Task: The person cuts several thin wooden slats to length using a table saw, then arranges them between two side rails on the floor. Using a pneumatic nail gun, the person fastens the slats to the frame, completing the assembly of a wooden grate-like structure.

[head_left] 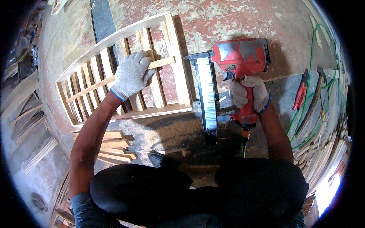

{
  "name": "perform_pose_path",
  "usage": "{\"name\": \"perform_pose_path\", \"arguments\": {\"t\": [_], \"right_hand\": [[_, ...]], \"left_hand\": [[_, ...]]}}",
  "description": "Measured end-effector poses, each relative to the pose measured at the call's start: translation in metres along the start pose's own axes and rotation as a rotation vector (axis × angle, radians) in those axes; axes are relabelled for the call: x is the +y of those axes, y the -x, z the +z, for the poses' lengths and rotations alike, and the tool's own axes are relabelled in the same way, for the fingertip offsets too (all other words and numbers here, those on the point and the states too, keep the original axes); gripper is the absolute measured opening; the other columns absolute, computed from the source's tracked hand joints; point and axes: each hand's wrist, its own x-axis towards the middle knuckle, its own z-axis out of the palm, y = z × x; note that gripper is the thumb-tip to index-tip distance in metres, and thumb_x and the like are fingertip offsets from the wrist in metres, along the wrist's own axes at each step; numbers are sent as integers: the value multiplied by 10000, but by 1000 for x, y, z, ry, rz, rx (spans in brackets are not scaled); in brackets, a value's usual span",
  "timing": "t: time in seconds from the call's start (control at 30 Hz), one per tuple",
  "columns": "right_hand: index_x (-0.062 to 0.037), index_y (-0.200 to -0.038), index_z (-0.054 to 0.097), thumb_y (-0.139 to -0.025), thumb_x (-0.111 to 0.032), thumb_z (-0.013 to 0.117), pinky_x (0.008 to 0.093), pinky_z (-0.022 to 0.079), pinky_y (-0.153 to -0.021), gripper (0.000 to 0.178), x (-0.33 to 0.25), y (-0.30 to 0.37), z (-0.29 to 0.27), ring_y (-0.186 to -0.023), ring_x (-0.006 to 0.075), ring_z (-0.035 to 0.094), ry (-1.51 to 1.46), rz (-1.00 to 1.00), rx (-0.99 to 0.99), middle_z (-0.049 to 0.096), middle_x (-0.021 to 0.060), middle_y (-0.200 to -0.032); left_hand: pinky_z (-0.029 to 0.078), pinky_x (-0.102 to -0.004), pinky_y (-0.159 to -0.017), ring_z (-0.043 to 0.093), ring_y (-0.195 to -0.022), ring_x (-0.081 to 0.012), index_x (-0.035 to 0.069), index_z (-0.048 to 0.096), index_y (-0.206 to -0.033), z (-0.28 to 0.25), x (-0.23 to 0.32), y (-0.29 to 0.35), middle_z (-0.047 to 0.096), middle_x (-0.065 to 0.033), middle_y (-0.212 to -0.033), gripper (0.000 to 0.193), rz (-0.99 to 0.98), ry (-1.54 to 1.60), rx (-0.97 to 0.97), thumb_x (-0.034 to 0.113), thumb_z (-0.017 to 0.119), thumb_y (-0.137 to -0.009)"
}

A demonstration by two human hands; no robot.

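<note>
My left hand [131, 75], in a whitish knit glove, is on a thin wooden strip [162, 63] laid lengthwise across a slatted wooden frame [178, 64]. The strip comes out between its thumb and fingers; the fingertips curl down over the slats. In a matching glove, my right hand [257, 91] is wrapped round the handle of a red nail gun [238, 57]. The gun's long magazine [207, 91] holds a row of shiny nails and points toward me. Its nose is just right of the frame's right end, apart from it. A hose fitting [246, 133] is at the handle's base.
Short wood pieces [116, 144] lie between the frame and my left knee. On the right are red-handled pliers [300, 95], a hammer [315, 95] and a looping green hose [311, 60]. Wood strips [319, 159] are piled at the lower right.
</note>
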Motion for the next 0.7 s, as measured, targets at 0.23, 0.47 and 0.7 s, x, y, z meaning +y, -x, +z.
{"name": "perform_pose_path", "arguments": {"t": [0.23, 0.47, 0.7], "right_hand": [[-79, -728, 539, -940, -357, 604, 400, 456, -553, 355, -3, 0, 7, -526, 236, 517, 26, -18, 21, 524, 67, -605], [-42, -982, 590, -939, -338, 602, 366, 429, -519, 299, -9, 2, 19, -525, 195, 485, 28, -14, 117, 486, 18, -657], [-41, -879, 594, -916, -358, 618, 386, 442, -493, 320, -7, 2, 6, -493, 201, 508, 57, 3, 101, 504, 28, -618]], "left_hand": [[499, -462, -923, 614, -1071, -359, 22, 650, -1127, -1, 1, 0, 620, -179, -1189, 384, -5, -40, -29, 349, 691, -930], [503, -472, -924, 614, -1081, -367, 28, 640, -1141, 1, 0, 1, 625, -172, -1198, 372, -6, -48, -20, 324, 695, -922], [503, -477, -921, 615, -1078, -372, 30, 636, -1147, -3, 2, -1, 623, -171, -1197, 376, -11, -42, -48, 316, 704, -914]]}}
